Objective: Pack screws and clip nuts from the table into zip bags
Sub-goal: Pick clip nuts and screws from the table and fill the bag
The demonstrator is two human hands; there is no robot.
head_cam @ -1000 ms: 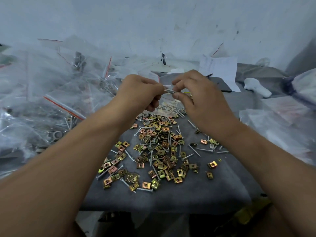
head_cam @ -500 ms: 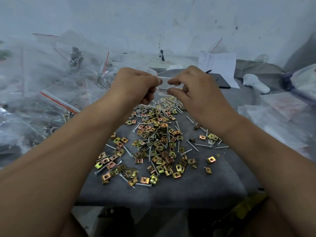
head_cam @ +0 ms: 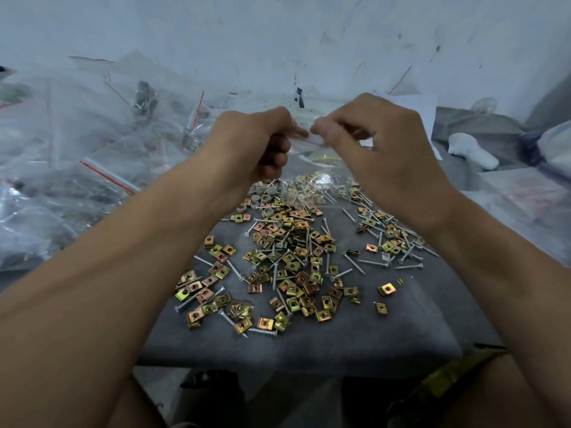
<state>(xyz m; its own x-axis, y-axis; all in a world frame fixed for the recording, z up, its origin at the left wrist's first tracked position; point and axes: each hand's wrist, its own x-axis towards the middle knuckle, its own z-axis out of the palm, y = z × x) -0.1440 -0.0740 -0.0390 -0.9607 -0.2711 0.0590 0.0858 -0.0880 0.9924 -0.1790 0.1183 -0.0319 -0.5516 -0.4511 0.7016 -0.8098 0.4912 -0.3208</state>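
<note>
A clear zip bag (head_cam: 312, 168) hangs above the table, pinched at its top edge by my left hand (head_cam: 256, 140) and my right hand (head_cam: 370, 143). The two hands are close together, fingertips nearly meeting at the bag's mouth. Some screws and clip nuts show through the bag's lower part. Beneath it, a heap of gold and copper clip nuts (head_cam: 287, 267) mixed with silver screws (head_cam: 374, 263) lies spread on the grey table (head_cam: 309, 344). A few grey round washers (head_cam: 265, 199) sit at the heap's far edge.
A big pile of filled clear zip bags with red strips (head_cam: 77, 168) covers the left side. More plastic bags (head_cam: 525, 205) lie at the right. A white object (head_cam: 472, 151) and paper sheets (head_cam: 429, 112) sit at the back by the wall.
Both hands have risen and moved slightly away from me while pinching the bag's top. The bag now hangs lower between them, more visible than before.
</note>
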